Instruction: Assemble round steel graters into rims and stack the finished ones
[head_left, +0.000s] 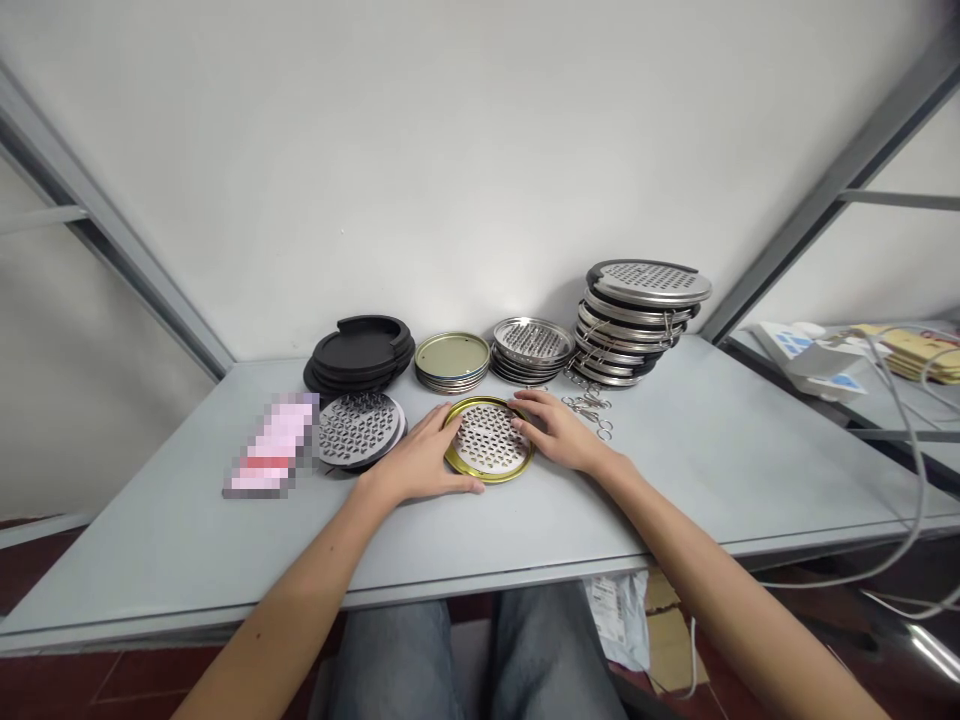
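Observation:
In front of me on the table, a round perforated metal plate rests inside a gold-rimmed lid. My left hand curves round the left side of the lid, its thumb stretched along the near edge. From the upper right, my right hand grips the rim, fingertips reaching onto the perforated plate. Left of my left hand lies a small pile of perforated grey discs. Behind the lid are a stack of gold lids and a stack of silver perforated plates.
Black round trays are stacked at the back left, beside a blurred pink item. A tall leaning stack of assembled round pieces stands at the back right. Small wire clips lie before it. White cables hang at far right.

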